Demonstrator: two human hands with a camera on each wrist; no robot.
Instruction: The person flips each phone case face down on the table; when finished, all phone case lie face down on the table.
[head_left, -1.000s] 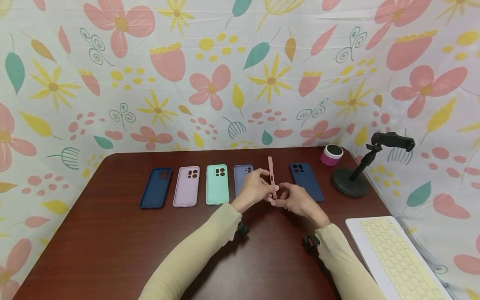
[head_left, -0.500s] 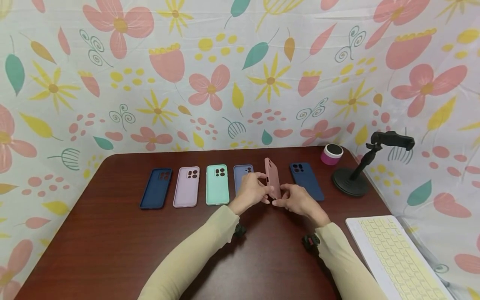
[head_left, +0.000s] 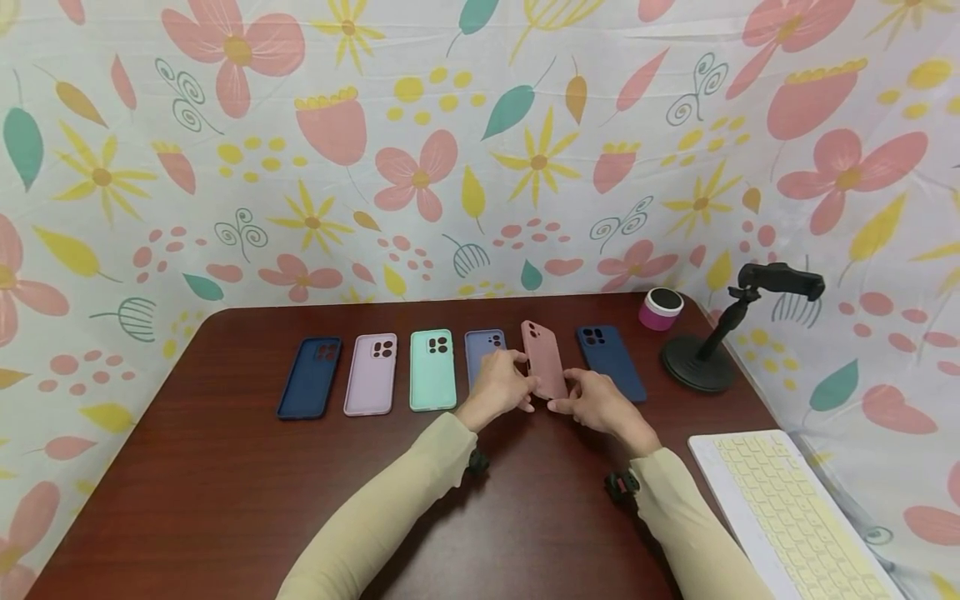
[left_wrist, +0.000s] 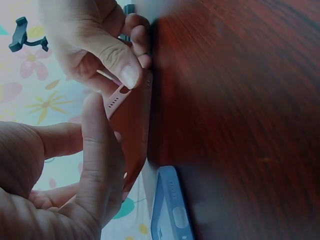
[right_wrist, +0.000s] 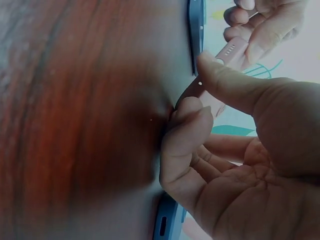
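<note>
Fingers of left hand (head_left: 493,386) and right hand (head_left: 597,401) barely parted, head view: both pinch pink case (head_left: 545,362), tilted, low edge at tabletop (head_left: 540,517). I count five more: lilac case (head_left: 371,379), mint case (head_left: 432,375), three blue cases (head_left: 613,357). Left wrist view: small holes (left_wrist: 114,102) along its end. Right wrist view: right fingers grip corner.

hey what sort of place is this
Probably a desk indoors, perhaps set up for a demonstration: a floral backdrop behind it, phone cases lined up on it, and a keyboard at the right.
</note>
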